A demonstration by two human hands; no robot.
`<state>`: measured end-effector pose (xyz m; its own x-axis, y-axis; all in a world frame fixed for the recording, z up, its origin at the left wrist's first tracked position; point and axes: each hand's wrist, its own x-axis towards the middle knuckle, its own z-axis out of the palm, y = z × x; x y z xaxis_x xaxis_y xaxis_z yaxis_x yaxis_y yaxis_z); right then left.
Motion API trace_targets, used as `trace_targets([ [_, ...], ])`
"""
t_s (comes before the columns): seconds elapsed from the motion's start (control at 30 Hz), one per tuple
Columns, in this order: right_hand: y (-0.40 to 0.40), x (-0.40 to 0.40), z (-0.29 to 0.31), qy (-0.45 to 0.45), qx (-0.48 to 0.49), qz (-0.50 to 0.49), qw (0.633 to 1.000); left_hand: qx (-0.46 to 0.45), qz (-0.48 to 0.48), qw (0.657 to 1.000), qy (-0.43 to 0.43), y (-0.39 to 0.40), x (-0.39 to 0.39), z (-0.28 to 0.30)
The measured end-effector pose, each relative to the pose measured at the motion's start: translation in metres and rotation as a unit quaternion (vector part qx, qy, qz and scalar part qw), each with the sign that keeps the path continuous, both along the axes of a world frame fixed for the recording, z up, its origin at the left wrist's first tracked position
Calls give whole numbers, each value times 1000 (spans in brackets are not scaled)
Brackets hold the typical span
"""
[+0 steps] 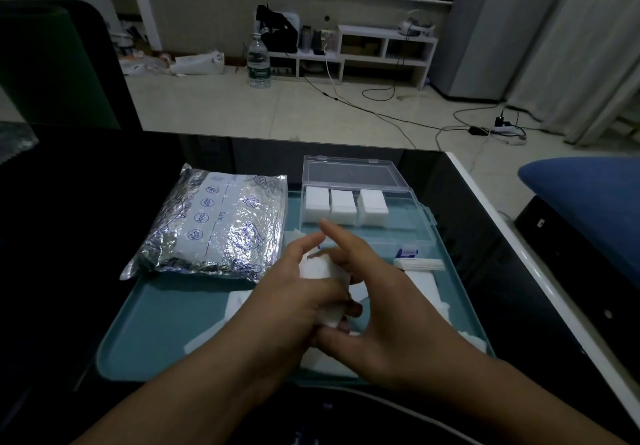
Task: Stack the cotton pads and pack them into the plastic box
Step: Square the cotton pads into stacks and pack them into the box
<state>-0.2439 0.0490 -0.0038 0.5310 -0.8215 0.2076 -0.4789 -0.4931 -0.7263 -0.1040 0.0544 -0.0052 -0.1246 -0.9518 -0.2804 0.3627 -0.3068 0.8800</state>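
Both hands are working above a teal tray (145, 340) on the dark surface (86, 219): the left hand (291, 309) is gripping a small stack of cotton pads (317, 268), while the right hand (374, 309) is steadying it with loosely spread fingers. Squaring the edges before releasing looks wise. Beyond, the open plastic box (408, 222) is holding three packed stacks (346, 205); loose pads (420, 280) are lying nearby, beside a foil bag (214, 222)

Dim, foil glare, dark warped edges
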Motion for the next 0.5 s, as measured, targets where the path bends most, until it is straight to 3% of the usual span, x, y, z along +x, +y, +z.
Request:
trace_targets([
  [0.23, -2, 1, -2, 17, -65, 15, 998, 1, -13, 1000, 12, 2, 1, -4],
  [0.5, -2, 0, -6, 40, -69, 15, 997, -30, -22, 999, 1, 2, -1, -5],
])
